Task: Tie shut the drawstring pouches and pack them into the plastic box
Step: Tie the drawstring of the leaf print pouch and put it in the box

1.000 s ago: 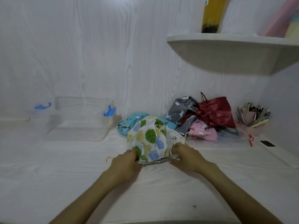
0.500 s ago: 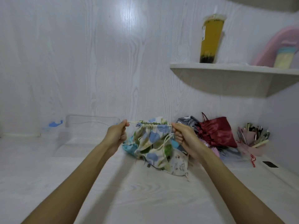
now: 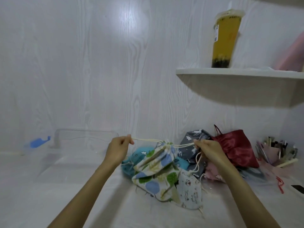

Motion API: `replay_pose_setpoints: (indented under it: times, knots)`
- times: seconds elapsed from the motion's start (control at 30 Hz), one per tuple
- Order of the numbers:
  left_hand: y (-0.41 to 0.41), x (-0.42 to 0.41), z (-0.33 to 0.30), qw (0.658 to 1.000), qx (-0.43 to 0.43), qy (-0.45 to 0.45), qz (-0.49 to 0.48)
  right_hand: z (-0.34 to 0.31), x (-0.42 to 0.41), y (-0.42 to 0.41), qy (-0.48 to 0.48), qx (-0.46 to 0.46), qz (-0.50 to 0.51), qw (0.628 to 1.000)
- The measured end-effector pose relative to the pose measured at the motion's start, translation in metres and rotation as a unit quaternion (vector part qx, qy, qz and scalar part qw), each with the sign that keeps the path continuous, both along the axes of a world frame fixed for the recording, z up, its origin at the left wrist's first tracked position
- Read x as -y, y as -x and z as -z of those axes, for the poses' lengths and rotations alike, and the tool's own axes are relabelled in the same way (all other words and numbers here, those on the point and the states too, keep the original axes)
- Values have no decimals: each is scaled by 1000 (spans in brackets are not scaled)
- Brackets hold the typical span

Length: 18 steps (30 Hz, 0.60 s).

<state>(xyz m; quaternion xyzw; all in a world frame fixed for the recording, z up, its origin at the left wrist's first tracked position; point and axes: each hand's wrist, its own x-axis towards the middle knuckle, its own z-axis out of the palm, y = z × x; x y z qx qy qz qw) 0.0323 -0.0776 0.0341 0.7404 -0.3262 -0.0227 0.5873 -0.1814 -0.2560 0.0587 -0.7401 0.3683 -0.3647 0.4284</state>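
Leaf pouch point(image 3: 158, 163): it hung in the air above the desk point(image 3: 65, 203), in front of the pile of other pouches. Its top was bunched up tight.
Cords: one pale cord point(image 3: 144, 140) ran from the top of the leaf pouch out to the left, and more ran out to the right. They looked pulled straight.
Left hand point(image 3: 117, 149): it was to the left of the leaf pouch. Its fingers were curled and pinched the end of the left cord.
Right hand point(image 3: 209, 149): it was to the right of the leaf pouch. Its fingers were curled round the right cords, and one loop hung down under it.
Small white pouch point(image 3: 189, 191): it lay on the desk just under and to the right of the leaf pouch.
Blue pouch point(image 3: 139, 153): it sat behind the leaf pouch, partly hidden.
Grey pouch point(image 3: 192, 140): it was behind the leaf pouch, beside the right hand.
Red pouch point(image 3: 236, 148): it was to the right of the leaf pouch, past the right hand.
Plastic box point(image 3: 79, 155): it was see-through and stood on the desk well to the left of the leaf pouch, with a blue clip point(image 3: 38, 142) on its left side.
Shelf point(image 3: 238, 74): it was high up and to the right of the leaf pouch, with a yellow drink cup point(image 3: 226, 38) on it.
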Motion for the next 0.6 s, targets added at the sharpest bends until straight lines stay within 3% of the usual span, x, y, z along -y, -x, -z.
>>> replay_pose_setpoints:
  times: [0.13, 0.2, 0.23, 0.3, 0.37, 0.47, 0.53, 0.6]
  knots:
    - [-14, 39, 19, 974, 146, -173, -6, -2, 19, -14, 86, -223, -50, 970]
    - [-21, 55, 31, 965, 185, -181, -26, 7, 31, -25, 99, -334, -45, 936]
    - [-24, 59, 36, 967, 189, -167, -22, 10, 33, -29, 129, -346, -32, 929]
    - [-27, 63, 39, 974, 186, -128, -9, 11, 26, -40, 178, -223, -25, 958]
    - [-28, 66, 41, 979, 179, -93, -9, 2, 7, -51, 140, -106, -127, 976]
    - [-21, 64, 40, 980, 186, -59, -37, 9, -23, -62, 138, -191, -250, 939]
    - [-16, 55, 28, 972, 210, -51, -92, 21, -27, -72, 234, -227, -201, 924]
    - [-13, 44, 14, 959, 222, -127, -125, 27, -28, -77, 271, -208, -147, 928]
